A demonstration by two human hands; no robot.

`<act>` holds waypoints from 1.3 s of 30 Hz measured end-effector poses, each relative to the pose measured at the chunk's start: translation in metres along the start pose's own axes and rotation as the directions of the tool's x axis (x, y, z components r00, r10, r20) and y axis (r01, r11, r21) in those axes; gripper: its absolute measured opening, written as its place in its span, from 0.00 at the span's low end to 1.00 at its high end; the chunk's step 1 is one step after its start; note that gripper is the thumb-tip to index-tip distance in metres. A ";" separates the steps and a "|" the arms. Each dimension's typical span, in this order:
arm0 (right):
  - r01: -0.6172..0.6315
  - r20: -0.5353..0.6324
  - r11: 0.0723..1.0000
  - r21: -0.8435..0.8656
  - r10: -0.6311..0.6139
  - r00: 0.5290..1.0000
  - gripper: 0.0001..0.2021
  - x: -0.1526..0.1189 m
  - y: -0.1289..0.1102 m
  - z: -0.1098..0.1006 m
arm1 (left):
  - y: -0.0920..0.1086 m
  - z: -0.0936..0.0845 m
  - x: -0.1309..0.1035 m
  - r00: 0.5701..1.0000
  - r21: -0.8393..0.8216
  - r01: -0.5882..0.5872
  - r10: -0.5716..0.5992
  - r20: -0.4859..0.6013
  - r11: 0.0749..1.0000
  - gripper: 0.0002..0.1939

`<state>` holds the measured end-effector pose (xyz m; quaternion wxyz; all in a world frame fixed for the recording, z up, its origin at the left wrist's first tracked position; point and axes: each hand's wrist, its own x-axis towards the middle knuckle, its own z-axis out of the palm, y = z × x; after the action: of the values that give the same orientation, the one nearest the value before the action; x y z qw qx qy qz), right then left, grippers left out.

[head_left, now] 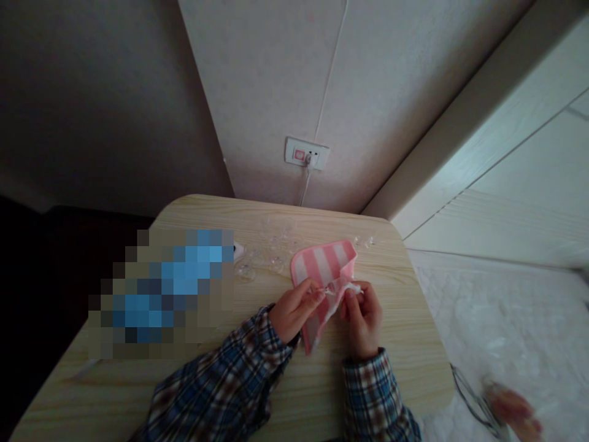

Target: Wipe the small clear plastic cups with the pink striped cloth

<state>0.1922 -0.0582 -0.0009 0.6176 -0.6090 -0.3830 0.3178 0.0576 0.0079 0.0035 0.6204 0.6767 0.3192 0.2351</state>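
A pink and white striped cloth (317,261) lies on the table, its right side folded and lifted toward my fingers. My left hand (294,310) is closed in a pinch at the cloth's near left part, on a small clear plastic piece (329,290). My right hand (363,319) pinches the raised edge of the cloth, where a whitish bit shows between thumb and fingers. The exact shape of the clear piece is too small to make out. Several clear plastic pieces (276,263) lie on the table just left of the cloth, and a few more (363,240) beyond it.
A blurred-out blue object (184,276) lies on the left of the wooden table (400,368). Behind the table, a wall socket (307,153) holds a plug with a white cord. To the right, at a lower level, are a pale quilted surface (519,307) and a dark cable (473,399).
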 end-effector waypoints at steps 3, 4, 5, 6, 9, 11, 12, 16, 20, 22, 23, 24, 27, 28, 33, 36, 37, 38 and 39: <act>-0.009 -0.001 1.000 -0.016 0.009 1.000 0.05 0.001 0.000 0.001 | 0.004 0.000 0.000 0.999 0.084 -0.029 0.033 -0.040 0.996 0.12; -0.013 -0.001 1.000 -0.016 0.013 1.000 0.05 0.001 0.000 0.001 | 0.005 0.000 0.000 0.998 0.115 -0.031 0.038 -0.056 0.993 0.12; -0.017 -0.003 1.000 -0.015 0.017 1.000 0.05 0.001 0.000 0.001 | 0.005 0.001 0.000 0.996 0.149 -0.028 0.040 -0.076 0.988 0.11; -0.019 -0.009 1.000 -0.015 0.019 1.000 0.05 0.001 0.000 0.002 | 0.006 0.001 0.000 0.996 0.184 -0.023 0.039 -0.085 0.983 0.11; -0.026 -0.034 1.000 -0.015 0.026 0.999 0.05 0.002 0.000 0.003 | 0.006 0.003 -0.001 0.996 0.278 -0.013 0.038 -0.084 0.961 0.10; -0.030 -0.035 1.000 -0.006 0.030 0.999 0.05 0.002 0.000 0.004 | 0.005 0.003 -0.001 0.995 0.298 -0.009 0.037 -0.089 0.955 0.10; -0.031 -0.029 1.000 0.003 0.031 0.999 0.05 0.003 0.001 0.004 | 0.005 0.003 -0.001 0.995 0.294 -0.008 0.037 -0.094 0.956 0.10; -0.032 -0.004 0.999 0.040 0.032 0.999 0.06 0.004 0.002 0.005 | 0.004 0.002 0.000 0.995 0.222 -0.023 0.044 -0.089 0.975 0.11; -0.028 -0.001 0.999 0.037 0.028 1.000 0.06 0.004 0.002 0.005 | 0.001 0.000 0.001 0.998 0.093 0.007 -0.001 -0.057 0.996 0.14; -0.019 0.005 0.999 0.037 0.019 1.000 0.06 0.003 0.001 0.006 | -0.001 -0.001 0.002 0.998 0.015 0.032 -0.032 -0.049 0.999 0.15; -0.018 0.006 0.999 0.038 0.017 1.000 0.06 0.003 0.001 0.006 | -0.002 -0.001 0.002 0.998 -0.024 0.045 -0.046 -0.043 0.999 0.16; -0.020 0.006 0.999 0.037 0.019 1.000 0.07 0.003 0.000 0.007 | -0.003 -0.001 0.003 0.998 -0.057 0.059 -0.061 -0.032 0.997 0.16; -0.032 0.006 0.999 0.024 0.032 0.999 0.07 0.003 -0.001 0.007 | -0.004 -0.002 0.003 0.995 -0.126 0.096 -0.096 0.003 0.987 0.17; -0.033 0.005 0.999 0.019 0.033 0.999 0.07 0.003 -0.001 0.007 | -0.004 -0.002 0.003 0.995 -0.141 0.100 -0.100 0.010 0.985 0.17; -0.031 0.003 0.999 0.019 0.031 1.000 0.06 0.003 0.000 0.007 | -0.002 -0.001 0.003 0.994 -0.186 0.108 -0.105 0.025 0.977 0.18; -0.025 0.004 1.000 0.011 0.025 1.000 0.06 0.004 0.000 0.007 | -0.002 -0.001 0.003 0.993 -0.196 0.118 -0.113 0.034 0.974 0.18; -0.022 0.006 1.000 0.009 0.022 1.000 0.06 0.004 0.000 0.007 | -0.002 -0.001 0.003 0.993 -0.202 0.121 -0.115 0.040 0.972 0.18; -0.020 0.007 1.000 0.008 0.020 1.000 0.05 0.004 -0.001 0.006 | -0.002 -0.002 0.004 0.992 -0.211 0.123 -0.116 0.044 0.970 0.18; -0.020 0.008 1.000 0.005 0.020 1.000 0.05 0.004 -0.001 0.006 | -0.002 -0.002 0.004 0.992 -0.221 0.126 -0.117 0.051 0.967 0.18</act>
<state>0.1886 -0.0517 0.0000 0.6145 -0.6100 -0.3784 0.3273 0.0584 0.0120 0.0018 0.7119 0.5858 0.3200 0.2184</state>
